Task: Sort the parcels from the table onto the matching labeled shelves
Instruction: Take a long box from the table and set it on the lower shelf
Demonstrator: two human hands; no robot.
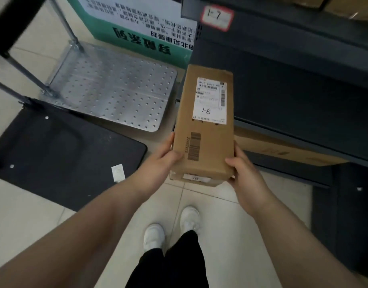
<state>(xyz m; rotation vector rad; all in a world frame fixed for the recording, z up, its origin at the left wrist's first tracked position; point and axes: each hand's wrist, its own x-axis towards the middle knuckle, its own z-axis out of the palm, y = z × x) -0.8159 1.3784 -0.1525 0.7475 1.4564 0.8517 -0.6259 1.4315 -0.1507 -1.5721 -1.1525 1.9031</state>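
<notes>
Item: one long brown cardboard parcel (203, 125), held level above the pale tiled floor (210, 204), its near end grasped from both sides. The left hand (164, 161) grips the near left edge, with its fingers (168, 145) curled up along the side wall. The right hand (245, 173) grips the near right corner, thumb on the top face; the fingers below it are hidden. On the top face, beyond the fingers, is a white shipping label (209, 100) marked "1-8" by hand. Nearer the fingers is a printed black barcode (194, 146). To the right of the right-hand fingers stands a dark grey metal shelving unit (293, 90). Its upper ledge carries a red-bordered white tag (217, 17) reading "1-7", well beyond the parcel's far end. A flat brown carton (283, 150) lies on the low shelf just right of the right-hand fingers. To the left of the left-hand fingers are a black platform trolley (64, 154) and, beyond it, a silver perforated platform trolley (114, 88). Behind these is a green and white printed signboard (137, 23). Below the fingers are two white shoes (154, 238).
</notes>
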